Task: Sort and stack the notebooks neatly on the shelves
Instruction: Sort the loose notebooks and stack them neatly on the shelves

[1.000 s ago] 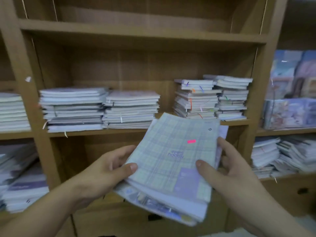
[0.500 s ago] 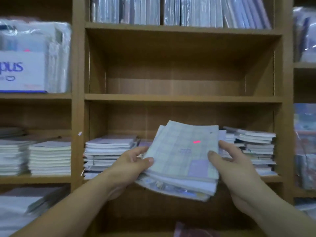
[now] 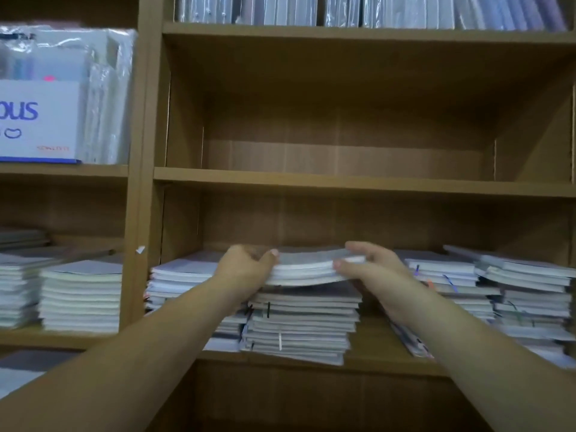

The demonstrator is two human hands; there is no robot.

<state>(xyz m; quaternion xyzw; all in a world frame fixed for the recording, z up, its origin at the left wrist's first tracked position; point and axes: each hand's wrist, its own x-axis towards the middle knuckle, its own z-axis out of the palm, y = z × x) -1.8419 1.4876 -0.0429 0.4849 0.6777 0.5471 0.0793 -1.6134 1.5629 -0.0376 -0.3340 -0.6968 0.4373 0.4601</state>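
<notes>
A thin bundle of notebooks (image 3: 307,268) lies flat and slightly bowed on top of a middle stack (image 3: 304,322) on the wooden shelf (image 3: 374,366). My left hand (image 3: 246,269) grips the bundle's left edge, thumb on top. At the bundle's right edge my right hand (image 3: 371,269) clasps it, fingers over the top. More notebook stacks stand on the same shelf: one to the left (image 3: 180,282) and two to the right (image 3: 445,282), (image 3: 530,294).
The shelf above (image 3: 343,180) holds nothing. Upright wrapped notebooks (image 3: 374,9) fill the top shelf. In the left bay stand a white box with blue lettering (image 3: 34,120) and lower notebook stacks (image 3: 81,297). A loose notebook (image 3: 411,341) leans by the right stacks.
The bundle went from tilted in front of the shelf to flat on top of the middle stack; both hands moved forward with it. The view has risen and closed in.
</notes>
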